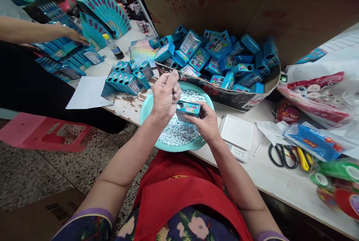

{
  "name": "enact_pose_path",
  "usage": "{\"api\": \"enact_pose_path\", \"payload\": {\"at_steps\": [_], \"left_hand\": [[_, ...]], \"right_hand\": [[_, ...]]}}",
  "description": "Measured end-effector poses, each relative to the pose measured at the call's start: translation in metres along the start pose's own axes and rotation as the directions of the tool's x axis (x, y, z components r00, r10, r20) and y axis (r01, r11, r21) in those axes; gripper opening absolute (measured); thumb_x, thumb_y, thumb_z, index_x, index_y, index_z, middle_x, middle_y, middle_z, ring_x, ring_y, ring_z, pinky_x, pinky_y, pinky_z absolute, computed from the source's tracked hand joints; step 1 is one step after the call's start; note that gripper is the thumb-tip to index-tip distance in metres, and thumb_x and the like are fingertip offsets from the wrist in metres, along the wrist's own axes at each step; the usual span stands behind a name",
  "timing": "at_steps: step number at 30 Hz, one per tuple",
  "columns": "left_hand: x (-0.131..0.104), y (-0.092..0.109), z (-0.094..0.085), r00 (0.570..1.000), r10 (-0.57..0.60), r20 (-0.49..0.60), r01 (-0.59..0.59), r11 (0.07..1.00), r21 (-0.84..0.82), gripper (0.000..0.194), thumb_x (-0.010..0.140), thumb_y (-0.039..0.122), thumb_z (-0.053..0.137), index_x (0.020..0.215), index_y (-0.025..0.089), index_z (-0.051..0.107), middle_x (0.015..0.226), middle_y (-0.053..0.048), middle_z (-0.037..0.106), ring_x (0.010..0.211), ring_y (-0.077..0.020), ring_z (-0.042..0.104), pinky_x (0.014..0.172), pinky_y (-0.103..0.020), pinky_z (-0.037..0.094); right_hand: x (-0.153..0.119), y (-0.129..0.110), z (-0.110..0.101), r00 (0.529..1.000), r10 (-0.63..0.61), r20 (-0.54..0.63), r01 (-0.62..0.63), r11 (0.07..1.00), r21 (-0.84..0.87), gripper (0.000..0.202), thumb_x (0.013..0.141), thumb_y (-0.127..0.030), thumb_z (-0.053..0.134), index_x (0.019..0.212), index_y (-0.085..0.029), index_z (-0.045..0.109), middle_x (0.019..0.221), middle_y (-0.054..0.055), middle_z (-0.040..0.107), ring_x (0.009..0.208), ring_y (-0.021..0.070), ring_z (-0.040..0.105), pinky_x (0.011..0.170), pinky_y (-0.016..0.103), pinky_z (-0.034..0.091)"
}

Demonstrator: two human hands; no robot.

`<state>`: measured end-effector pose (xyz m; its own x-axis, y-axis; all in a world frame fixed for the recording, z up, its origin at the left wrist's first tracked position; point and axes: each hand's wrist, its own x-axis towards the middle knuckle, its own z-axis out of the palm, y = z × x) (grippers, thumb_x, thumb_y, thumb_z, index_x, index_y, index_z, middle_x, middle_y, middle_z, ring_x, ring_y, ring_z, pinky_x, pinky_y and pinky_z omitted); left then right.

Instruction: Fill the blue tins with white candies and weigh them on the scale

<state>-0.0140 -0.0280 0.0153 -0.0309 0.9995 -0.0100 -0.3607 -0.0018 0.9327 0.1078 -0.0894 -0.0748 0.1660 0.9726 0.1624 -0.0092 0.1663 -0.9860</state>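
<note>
Head view: my right grip closed round box, held over basin of sweets. Left grip curled closed just beside box; whether fingers hold anything, I cannot tell. Progress, as I judge it: this box unfinished, its fill hidden. Beyond both grips, carton piled with heaped boxes; left of left grip, grouped boxes on bench. Which are done, I cannot tell. Plenty of sweets in basin, so supply looks far from used up.
</note>
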Motion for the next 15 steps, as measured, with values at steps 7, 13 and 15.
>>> {"api": "enact_pose_path", "payload": {"at_steps": [7,13,15], "left_hand": [[0.011,-0.040,-0.060,0.978,0.059,0.201,-0.176,0.750,0.638,0.028,0.087,0.050,0.061,0.087,0.022,0.060,0.081,-0.004,0.066,0.073,-0.0166,0.063,0.058,-0.026,0.049],[-0.013,-0.079,-0.095,0.728,-0.404,0.554,-0.527,0.186,0.829,0.067,0.089,0.056,0.054,0.145,0.020,0.046,0.154,-0.015,0.044,0.143,-0.0324,0.038,0.115,-0.050,0.031],[-0.023,-0.083,-0.093,0.690,-0.470,0.551,-0.570,0.117,0.813,0.072,0.087,0.060,0.054,0.148,0.022,0.044,0.155,-0.016,0.043,0.142,-0.0363,0.038,0.113,-0.053,0.033]], "right_hand": [[-0.011,-0.005,-0.036,0.992,0.029,-0.126,-0.015,0.993,0.113,0.052,0.057,-0.038,0.091,0.101,-0.025,0.065,0.097,0.001,0.070,0.091,0.0210,0.067,0.086,0.037,0.056],[-0.037,0.003,-0.104,0.933,0.031,-0.358,0.013,0.993,0.120,0.053,0.057,-0.037,0.090,0.102,-0.026,0.064,0.097,0.001,0.069,0.087,0.0190,0.067,0.084,0.036,0.056],[-0.045,0.014,-0.130,0.877,0.002,-0.481,0.027,0.998,0.055,0.052,0.058,-0.035,0.089,0.101,-0.025,0.062,0.095,0.000,0.068,0.086,0.0177,0.066,0.084,0.036,0.054]]}}
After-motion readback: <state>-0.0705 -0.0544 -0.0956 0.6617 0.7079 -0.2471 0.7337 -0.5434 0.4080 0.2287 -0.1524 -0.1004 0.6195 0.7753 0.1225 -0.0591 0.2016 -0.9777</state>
